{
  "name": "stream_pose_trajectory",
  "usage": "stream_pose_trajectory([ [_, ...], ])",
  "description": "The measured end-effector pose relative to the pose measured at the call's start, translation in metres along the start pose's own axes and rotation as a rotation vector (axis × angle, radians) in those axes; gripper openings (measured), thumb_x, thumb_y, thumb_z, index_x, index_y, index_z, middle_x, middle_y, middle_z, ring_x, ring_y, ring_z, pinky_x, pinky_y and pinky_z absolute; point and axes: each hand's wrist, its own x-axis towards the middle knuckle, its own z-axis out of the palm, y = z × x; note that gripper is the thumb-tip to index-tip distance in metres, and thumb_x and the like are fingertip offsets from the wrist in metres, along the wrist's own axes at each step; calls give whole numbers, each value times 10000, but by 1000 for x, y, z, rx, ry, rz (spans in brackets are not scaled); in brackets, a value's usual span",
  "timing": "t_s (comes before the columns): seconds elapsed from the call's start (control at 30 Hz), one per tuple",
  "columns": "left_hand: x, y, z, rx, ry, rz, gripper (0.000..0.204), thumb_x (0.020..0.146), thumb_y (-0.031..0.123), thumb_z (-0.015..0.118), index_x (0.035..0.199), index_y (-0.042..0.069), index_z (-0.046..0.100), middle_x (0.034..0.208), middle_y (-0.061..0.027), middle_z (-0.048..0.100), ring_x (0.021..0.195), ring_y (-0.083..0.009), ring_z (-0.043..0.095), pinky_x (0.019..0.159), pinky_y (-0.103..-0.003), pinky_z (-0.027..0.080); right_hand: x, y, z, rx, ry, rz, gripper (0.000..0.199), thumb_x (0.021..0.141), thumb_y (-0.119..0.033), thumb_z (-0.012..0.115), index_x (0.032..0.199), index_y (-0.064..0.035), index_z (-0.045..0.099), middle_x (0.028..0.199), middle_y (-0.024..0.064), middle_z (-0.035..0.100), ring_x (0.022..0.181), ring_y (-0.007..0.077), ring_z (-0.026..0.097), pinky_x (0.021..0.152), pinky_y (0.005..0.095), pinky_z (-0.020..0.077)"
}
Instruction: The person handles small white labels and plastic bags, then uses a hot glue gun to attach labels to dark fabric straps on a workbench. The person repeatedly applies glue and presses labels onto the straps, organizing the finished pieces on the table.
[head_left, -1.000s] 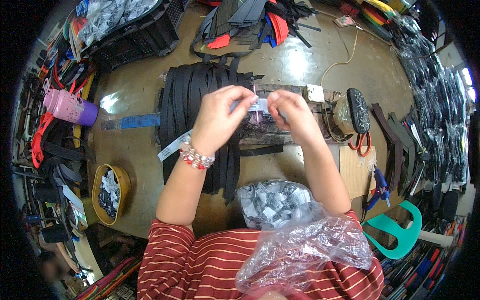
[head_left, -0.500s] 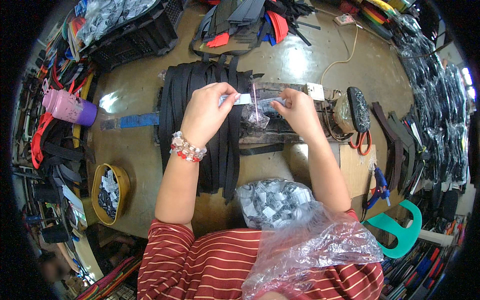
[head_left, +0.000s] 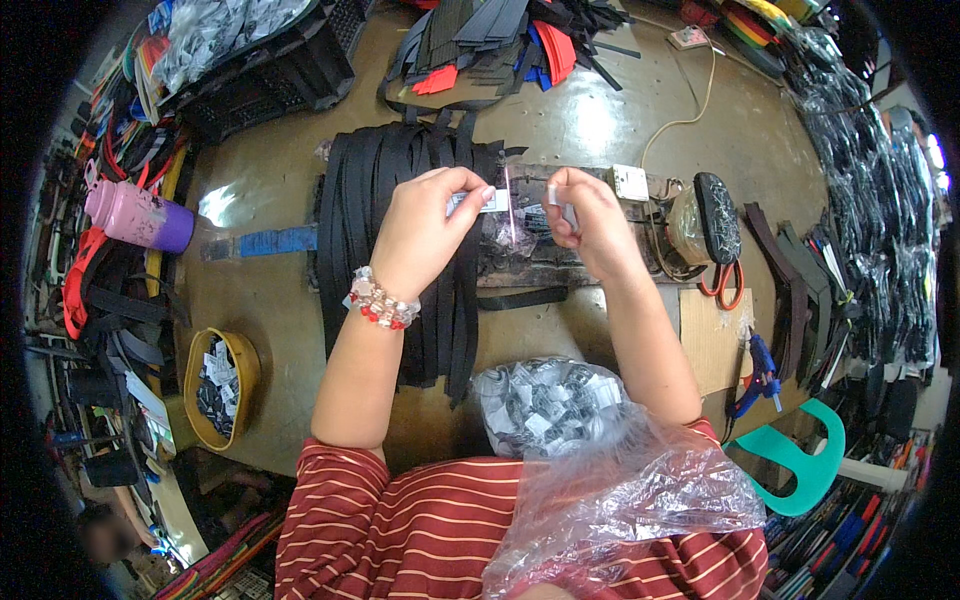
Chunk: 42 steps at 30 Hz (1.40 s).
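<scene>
My left hand point(head_left: 425, 225), with a beaded bracelet at the wrist, pinches a small white printed label point(head_left: 495, 201) between thumb and forefinger. It hovers over a thick bundle of black webbing straps point(head_left: 355, 230). The label's free end points toward a thin pinkish upright strip point(head_left: 511, 200) on a dark, worn board point(head_left: 560, 268). On the far side of that strip, my right hand point(head_left: 600, 225) is closed, its fingers curled around a small white label point(head_left: 569, 214) that is partly hidden. More pale label material point(head_left: 532, 215) lies on the board between the hands.
A clear bag of labels point(head_left: 550, 405) sits close to my body. Right are a white electrical box point(head_left: 628, 182), orange-handled scissors point(head_left: 732, 285) and a blue glue gun point(head_left: 764, 370). Left stand a yellow bin point(head_left: 247, 385) and a pink-purple bottle point(head_left: 145, 215); a black crate point(head_left: 270, 90) is behind.
My right hand has curled its fingers and raised a white label piece off the board area. My left hand has shifted slightly right, bringing its label closer to the pinkish strip.
</scene>
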Motion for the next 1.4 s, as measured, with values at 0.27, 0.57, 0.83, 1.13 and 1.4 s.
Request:
stream_pose_trajectory([
  [0.27, -2, 12, -3, -44, -24, 56, 177, 860, 159, 637, 891, -13, 663, 835, -114, 674, 788, -196, 650, 713, -294, 488, -10, -15, 5, -452, -73, -194, 151, 834, -160, 707, 772, -55, 620, 691, -69, 561, 603, 6, 435, 545, 180, 327],
  [0.57, 1, -9, -14, 169, 11, -12, 177, 853, 173, 642, 870, -3, 658, 813, -125, 654, 749, -222, 636, 689, -316, 479, 4, -11, -24, -743, 32, -142, 224, 807, -222, 729, 780, -18, 639, 647, -17, 576, 564, 57, 448, 516, 250, 355],
  [0.83, 2, -7, -12, 14, 43, 9, 161, 858, 156, 631, 866, -3, 653, 808, -129, 646, 736, -244, 634, 676, -334, 479, -1, 3, 2, -760, 185, -243, 242, 844, -223, 702, 901, 5, 646, 661, -33, 546, 593, 28, 431, 505, 219, 321],
  [1.13, 1, -4, -2, 173, 24, 24, 158, 859, 149, 630, 874, -7, 653, 824, -142, 651, 756, -269, 639, 686, -334, 487, 8, 13, 10, -468, 57, -156, 194, 892, -193, 633, 824, -17, 588, 696, -72, 515, 591, 15, 381, 496, 204, 295],
  [1.4, -2, 8, 1, -92, -31, 85, 153, 856, 136, 647, 903, -9, 666, 851, -108, 674, 789, -182, 646, 714, -294, 490, -11, -11, 13, -449, -175, -164, 186, 836, -214, 717, 762, -73, 622, 637, -88, 507, 557, -6, 385, 473, 196, 274],
])
